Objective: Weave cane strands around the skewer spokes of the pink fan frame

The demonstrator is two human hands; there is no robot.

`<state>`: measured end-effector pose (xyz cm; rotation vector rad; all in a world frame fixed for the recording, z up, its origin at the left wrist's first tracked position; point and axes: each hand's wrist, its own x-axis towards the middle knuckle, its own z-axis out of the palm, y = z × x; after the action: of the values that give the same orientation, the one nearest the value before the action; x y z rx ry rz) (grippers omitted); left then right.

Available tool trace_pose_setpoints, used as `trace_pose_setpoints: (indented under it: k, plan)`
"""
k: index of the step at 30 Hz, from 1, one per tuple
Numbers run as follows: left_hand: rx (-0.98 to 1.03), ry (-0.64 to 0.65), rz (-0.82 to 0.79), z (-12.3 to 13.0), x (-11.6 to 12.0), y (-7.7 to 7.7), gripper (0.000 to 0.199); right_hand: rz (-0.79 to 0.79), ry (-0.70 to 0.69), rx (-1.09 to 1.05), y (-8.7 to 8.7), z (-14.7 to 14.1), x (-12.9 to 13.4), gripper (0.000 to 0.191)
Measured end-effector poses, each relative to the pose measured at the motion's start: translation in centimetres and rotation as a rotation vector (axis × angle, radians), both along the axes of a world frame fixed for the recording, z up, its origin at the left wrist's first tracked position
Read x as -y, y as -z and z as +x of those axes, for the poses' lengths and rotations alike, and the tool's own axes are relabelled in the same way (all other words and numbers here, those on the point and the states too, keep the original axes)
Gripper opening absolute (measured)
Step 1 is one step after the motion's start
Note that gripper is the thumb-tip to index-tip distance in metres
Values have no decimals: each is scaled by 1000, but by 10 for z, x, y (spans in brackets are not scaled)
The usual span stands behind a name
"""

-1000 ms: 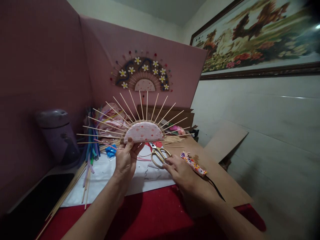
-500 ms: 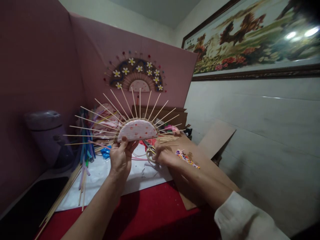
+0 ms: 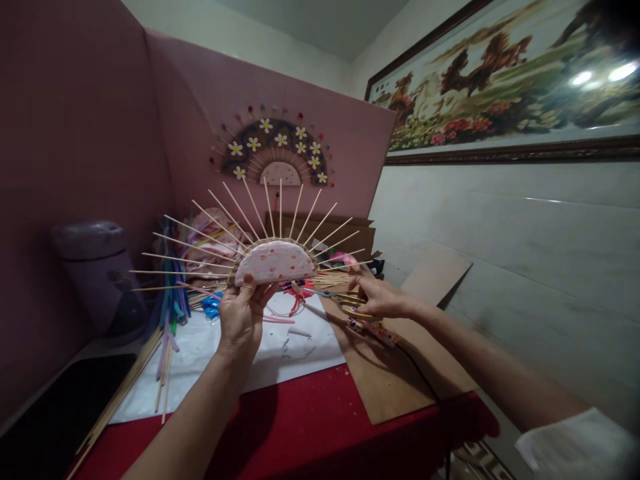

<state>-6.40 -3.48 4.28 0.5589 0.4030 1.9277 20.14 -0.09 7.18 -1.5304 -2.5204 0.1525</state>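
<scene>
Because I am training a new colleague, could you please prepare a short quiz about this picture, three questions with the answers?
1. What does the left hand hold?
2. True or false: the right hand holds the scissors.
3. On the fan-shaped decoration behind, the flowers have: A) black petals; B) white petals; C) green petals.

Key:
1. A spotted half-round piece with thin sticks fanning out from its curved edge.
2. True.
3. B.

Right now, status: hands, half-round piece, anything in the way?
Left hand holding half-round piece, sticks fanned from its curved edge. Right hand on gold-handled scissors. Patterned corded tool close below scissors in view; contact unclear.
</scene>
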Motion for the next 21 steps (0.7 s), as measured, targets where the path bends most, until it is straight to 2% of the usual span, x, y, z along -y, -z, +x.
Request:
trace_pose_setpoints:
  k: [3,6,8,11,13,17,19,21]
  plan:
    - [11,-4,-9,-1,1,-2,9,-99,-12,-132,-9,22,-8,40]
    - [15,-3,-11,-1,2,-3,5,-162,-58,-212,-12,39,-16,32]
    - [13,5,-11,-1,2,-4,2,-212,-84,-198,-12,43,-17,32]
    - [14,2,-3,-2,1,-2,7,-265,-136,-75,-11,35,-12,43]
    - [13,-3,3,-3,0,-1,12,-224,-186,56,-11,25,-5,50]
    - [17,0,-8,-4,-1,1,15,-27,-218,303,-17,11,2,63]
    - [21,-1,-12,-4,-1,1,16,5,-202,333,-20,14,-3,63]
    - [27,-2,-8,-4,-1,1,16,-24,-160,261,-20,25,-14,59]
